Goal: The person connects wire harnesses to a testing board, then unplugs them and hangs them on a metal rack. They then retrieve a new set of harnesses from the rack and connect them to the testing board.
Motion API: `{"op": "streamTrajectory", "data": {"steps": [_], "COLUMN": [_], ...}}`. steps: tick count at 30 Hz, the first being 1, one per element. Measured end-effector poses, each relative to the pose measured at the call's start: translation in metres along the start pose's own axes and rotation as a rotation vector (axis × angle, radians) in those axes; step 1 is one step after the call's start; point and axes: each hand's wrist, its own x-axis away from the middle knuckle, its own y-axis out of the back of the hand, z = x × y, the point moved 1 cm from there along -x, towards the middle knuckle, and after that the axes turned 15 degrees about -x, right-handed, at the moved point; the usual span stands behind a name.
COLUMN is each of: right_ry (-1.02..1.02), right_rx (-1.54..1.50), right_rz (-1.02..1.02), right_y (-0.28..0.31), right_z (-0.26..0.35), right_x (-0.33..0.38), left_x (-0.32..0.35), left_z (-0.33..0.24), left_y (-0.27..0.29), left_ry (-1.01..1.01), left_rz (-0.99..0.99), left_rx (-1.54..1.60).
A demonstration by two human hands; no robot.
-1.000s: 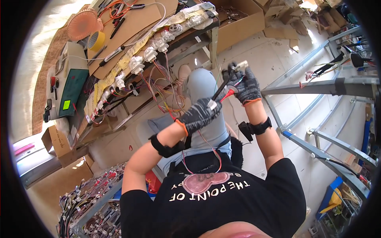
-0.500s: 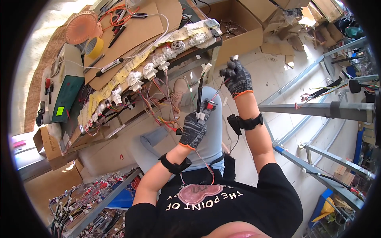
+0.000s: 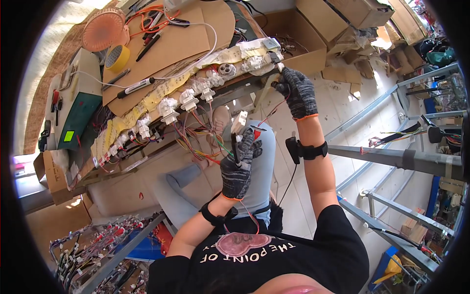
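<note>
Both my hands wear dark grey knitted gloves with orange cuffs. My left hand (image 3: 237, 171), above my thigh, is closed round a wire harness. A white connector (image 3: 239, 122) sticks up past its fingers, with a red piece (image 3: 257, 133) beside it. Farther right, my right hand (image 3: 297, 95) pinches a small white connector (image 3: 279, 65) against the right end of the test strip, where a dark socket sits. Thin red and dark wires run from the left hand toward the right. The test strip (image 3: 191, 73), yellow-taped, carries several white sockets (image 3: 188, 99) along the bench edge.
Cardboard (image 3: 181, 39) on the bench holds pens, yellow tape (image 3: 116, 59) and an orange fan (image 3: 104, 29). A green-fronted tester (image 3: 76, 122) stands left. Harnesses (image 3: 98, 245) pile up lower left. A metal frame (image 3: 372, 154) stands right; an open carton (image 3: 308, 49) lies behind my right hand.
My right hand has brought its white connector to the end of the strip. My left hand has drawn back slightly, and its white connector has turned and shows larger.
</note>
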Motion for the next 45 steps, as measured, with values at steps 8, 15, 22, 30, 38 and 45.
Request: {"op": "streamTrajectory", "data": {"steps": [8,15,22,30,38,45], "right_ry": [-0.07,0.264,-0.202,-0.302,-0.39,-0.402], "right_rx": [-0.067,0.216,0.049,-0.093,-0.098,-0.077], "right_rz": [-0.105,-0.042,0.037,-0.105,-0.12,-0.12], "right_y": [-0.011,-0.014,-0.033,-0.046,-0.049,-0.063], "right_z": [0.001,0.006,-0.009,-0.003,0.0,0.004], "right_x": [-0.001,0.004,0.06,0.045,0.026,0.024], "left_x": [-0.004,-0.004,-0.021,-0.02,-0.019,-0.024], "left_z": [-0.001,0.027,0.002,-0.005,0.001,0.001], "left_y": [0.017,0.019,0.012,0.003,0.013,0.018], "left_ry": [-0.177,-0.039,-0.468,-0.423,-0.281,-0.296], "left_rz": [-0.049,-0.08,-0.01,0.063,0.132,0.161], "left_rx": [-0.425,-0.02,-0.815,-0.815,-0.372,-0.463]}}
